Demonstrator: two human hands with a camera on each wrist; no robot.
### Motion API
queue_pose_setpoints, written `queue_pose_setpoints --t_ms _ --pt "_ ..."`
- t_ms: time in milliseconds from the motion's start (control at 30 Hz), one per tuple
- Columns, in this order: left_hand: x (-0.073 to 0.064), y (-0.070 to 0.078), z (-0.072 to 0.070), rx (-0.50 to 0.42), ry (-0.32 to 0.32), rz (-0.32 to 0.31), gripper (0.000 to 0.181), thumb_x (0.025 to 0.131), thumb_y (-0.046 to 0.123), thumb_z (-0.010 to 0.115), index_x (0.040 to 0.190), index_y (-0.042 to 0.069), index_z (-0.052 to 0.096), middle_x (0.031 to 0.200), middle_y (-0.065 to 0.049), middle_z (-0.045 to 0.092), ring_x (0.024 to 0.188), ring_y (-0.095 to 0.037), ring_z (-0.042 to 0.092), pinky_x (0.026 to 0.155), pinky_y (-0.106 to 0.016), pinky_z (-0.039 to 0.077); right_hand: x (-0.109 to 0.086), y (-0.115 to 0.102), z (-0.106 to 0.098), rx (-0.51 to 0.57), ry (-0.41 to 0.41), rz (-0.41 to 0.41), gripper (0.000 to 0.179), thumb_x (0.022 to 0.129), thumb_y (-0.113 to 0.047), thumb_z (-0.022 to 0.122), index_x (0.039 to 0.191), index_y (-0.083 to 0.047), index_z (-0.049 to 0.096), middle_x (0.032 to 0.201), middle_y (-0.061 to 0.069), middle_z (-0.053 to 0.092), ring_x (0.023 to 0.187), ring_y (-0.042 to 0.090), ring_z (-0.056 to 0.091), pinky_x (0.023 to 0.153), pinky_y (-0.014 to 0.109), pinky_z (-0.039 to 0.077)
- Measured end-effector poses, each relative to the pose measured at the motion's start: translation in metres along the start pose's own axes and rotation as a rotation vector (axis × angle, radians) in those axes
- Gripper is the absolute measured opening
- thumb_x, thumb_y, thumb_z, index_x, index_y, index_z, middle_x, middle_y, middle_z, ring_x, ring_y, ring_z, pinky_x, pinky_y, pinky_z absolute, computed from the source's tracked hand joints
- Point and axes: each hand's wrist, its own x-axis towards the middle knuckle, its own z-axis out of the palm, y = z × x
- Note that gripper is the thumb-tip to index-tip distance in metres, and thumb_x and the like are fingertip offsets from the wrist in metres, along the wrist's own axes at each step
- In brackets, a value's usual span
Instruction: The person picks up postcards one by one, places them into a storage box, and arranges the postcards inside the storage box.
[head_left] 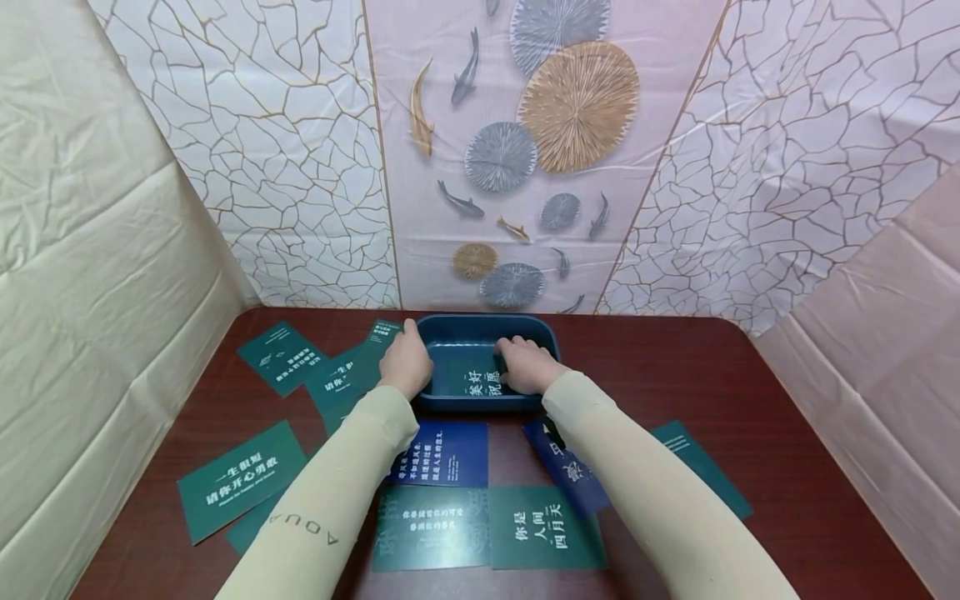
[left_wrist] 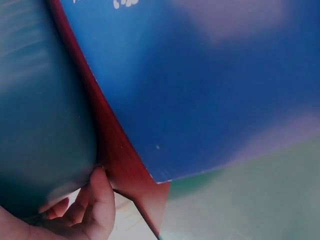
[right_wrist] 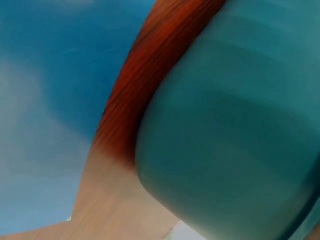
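A dark blue plastic tray (head_left: 487,403) stands at the back of the table. My left hand (head_left: 407,360) grips its left end; in the left wrist view the fingers (left_wrist: 100,200) curl at the tray's lower corner (left_wrist: 45,125). Inside the tray lies a green card (head_left: 468,379) with large white characters. Reaching over the right end, my right hand (head_left: 527,365) has its curled fingers at that card's right edge. The right wrist view shows the tray's outer wall (right_wrist: 225,135) but not the hand. In front are a blue card (head_left: 453,454) and a darker blue card (head_left: 573,475), partly under the right sleeve.
Two green cards (head_left: 431,529) (head_left: 543,527) lie side by side near the front edge. Several more green cards (head_left: 240,479) (head_left: 281,358) spread over the left side, some overlapping. Another green card (head_left: 708,471) lies right of the right forearm. Patterned cloth (head_left: 495,250) hangs behind the table.
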Motion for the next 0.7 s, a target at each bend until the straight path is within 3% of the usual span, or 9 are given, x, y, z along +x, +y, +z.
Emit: queue_pose_setpoints --t_ms 133,333,700 --pt "0.000 0.000 0.000 0.014 0.003 0.003 0.062 0.094 0.010 0.056 0.147 0.004 0.023 0.128 -0.021 0.051 0.100 -0.036 0.061 0.084 -0.053 0.049 -0.001 0.003 -0.001 0.037 0.032 -0.010 0.056 0.095 -0.026 0.064 0.143 -0.010 0.041 0.138 0.015 0.045 0.127 0.033 0.042 0.102 0.051 0.036" --pt "0.000 0.000 0.001 0.017 0.006 0.001 0.063 0.094 0.010 0.057 0.147 0.004 0.023 0.129 -0.021 0.051 0.101 -0.037 0.060 0.083 -0.054 0.049 -0.011 0.009 -0.013 0.126 0.147 -0.045 0.059 0.097 -0.026 0.060 0.147 -0.009 0.034 0.133 0.016 0.047 0.121 0.030 0.048 0.094 0.046 0.044" --pt "0.002 0.000 0.001 0.029 0.005 -0.002 0.068 0.093 0.010 0.058 0.149 0.004 0.020 0.126 -0.020 0.053 0.093 -0.035 0.062 0.078 -0.052 0.051 -0.074 0.014 -0.034 0.139 0.320 -0.076 0.061 0.096 -0.030 0.061 0.147 -0.009 0.034 0.126 0.012 0.051 0.115 0.026 0.050 0.090 0.045 0.046"
